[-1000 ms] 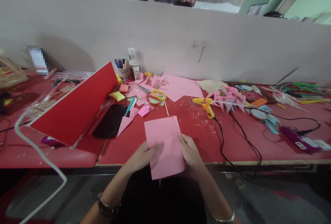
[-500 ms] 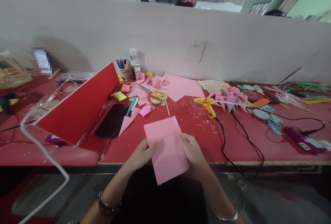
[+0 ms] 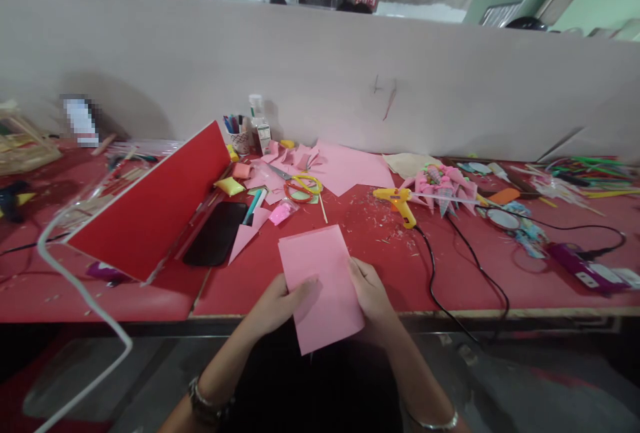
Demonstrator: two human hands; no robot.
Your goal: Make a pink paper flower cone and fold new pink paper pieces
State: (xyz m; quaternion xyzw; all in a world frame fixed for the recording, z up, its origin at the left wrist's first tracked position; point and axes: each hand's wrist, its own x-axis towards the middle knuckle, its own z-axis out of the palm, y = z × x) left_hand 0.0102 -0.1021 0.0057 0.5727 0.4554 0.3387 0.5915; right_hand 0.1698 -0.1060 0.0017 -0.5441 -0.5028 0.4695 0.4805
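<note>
Cup [image 3: 241,142] at the back holds markers [image 3: 233,123]. My left hand [image 3: 277,303] and right hand [image 3: 370,290] pinch the pink sheet [image 3: 320,266] by its sides. Long axis points away from me, near end overhanging the worktop [image 3: 240,286].

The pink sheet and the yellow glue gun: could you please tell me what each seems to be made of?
The pink sheet: probably thin matte paper or craft foam; flat, even colour, no shine. The yellow glue gun: likely moulded plastic; smooth, uniformly coloured shell.

Chunky metal bracelet [image 3: 206,404] on left wrist, thin silver bangle [image 3: 434,422] on right, black clothing [image 3: 320,390].
</note>
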